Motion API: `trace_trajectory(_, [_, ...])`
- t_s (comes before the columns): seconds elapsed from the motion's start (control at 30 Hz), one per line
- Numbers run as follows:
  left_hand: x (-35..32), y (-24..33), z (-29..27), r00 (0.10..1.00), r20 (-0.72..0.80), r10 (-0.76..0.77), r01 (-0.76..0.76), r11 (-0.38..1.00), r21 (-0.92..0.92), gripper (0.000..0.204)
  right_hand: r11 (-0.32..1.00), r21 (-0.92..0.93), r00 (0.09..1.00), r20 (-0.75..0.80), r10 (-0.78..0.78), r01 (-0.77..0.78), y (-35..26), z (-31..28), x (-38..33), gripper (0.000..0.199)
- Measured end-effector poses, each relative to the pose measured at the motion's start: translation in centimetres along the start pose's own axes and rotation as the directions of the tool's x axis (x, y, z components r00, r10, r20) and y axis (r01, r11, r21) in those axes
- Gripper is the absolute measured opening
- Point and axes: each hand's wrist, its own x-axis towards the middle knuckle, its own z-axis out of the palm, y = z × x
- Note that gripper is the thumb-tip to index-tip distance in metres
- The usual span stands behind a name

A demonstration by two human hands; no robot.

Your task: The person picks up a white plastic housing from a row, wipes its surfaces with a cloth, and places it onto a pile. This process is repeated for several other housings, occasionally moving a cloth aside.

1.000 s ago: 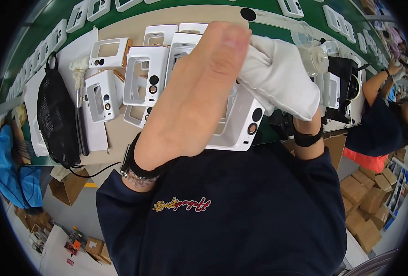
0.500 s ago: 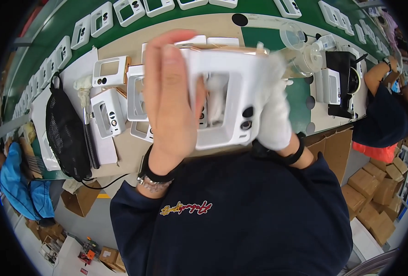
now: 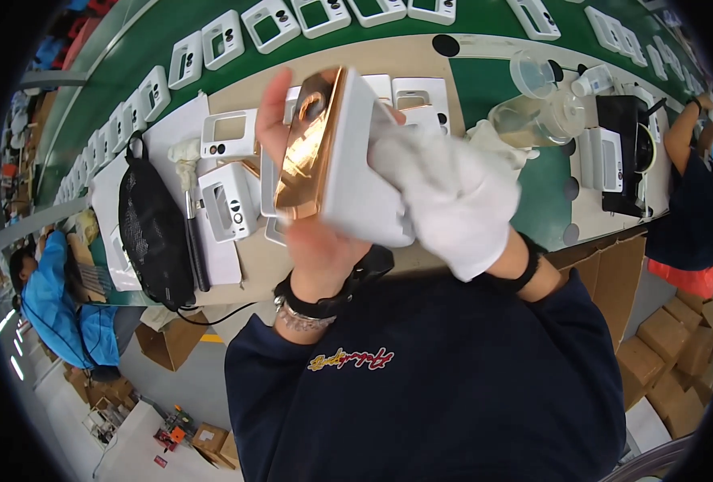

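A white plastic housing [image 3: 356,173] with a shiny copper-coloured side [image 3: 310,145] is held up in front of me, tilted. My bare left hand [image 3: 318,249] grips it from below and behind, its fingers partly hidden by the housing. My right hand [image 3: 461,201], in a white glove, is bent against the housing's face on the right; its fingertips are partly hidden there. Similar white housings, such as one with a window and round dark buttons [image 3: 228,202], lie on the table behind and left of my hands.
A black mesh pouch [image 3: 159,233] and a black-handled brush-like tool [image 3: 193,241] lie at left. Clear plastic jars [image 3: 537,120], a white cloth [image 3: 505,145] and a black fixture [image 3: 622,157] are at right. Rows of housings [image 3: 324,16] line the far green surface. Another person [image 3: 686,193] works at right.
The housing has turned from showing its windowed front to showing its copper-coloured side. My gloved hand has moved from its right edge onto its face. The whole view has shifted slightly.
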Motion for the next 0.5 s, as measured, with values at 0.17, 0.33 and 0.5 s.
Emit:
trace_trajectory(0.17, [1.3, 0.1, 0.2, 0.967, -0.191, -0.168, 0.156, 0.985, -0.075, 0.08, 0.26, 0.938, 0.759, 0.004, 0.651, -0.227, -0.3, -2.2, -0.8, 0.025])
trace_trajectory(0.33, [1.8, -0.3, 1.1, 0.931, -0.357, 0.07, 0.061, 0.937, 0.343, 0.078, 0.218, 0.876, 0.662, 0.143, 0.736, -0.431, -0.6, 0.3, 0.1, 0.025])
trace_trajectory(0.5, [1.0, 0.4, 0.4, 0.996, -0.086, -0.033, 0.067, 0.902, 0.427, 0.076, 0.213, 0.782, 0.577, 0.218, 0.787, -0.586, -1.3, 0.8, 0.8, 0.026])
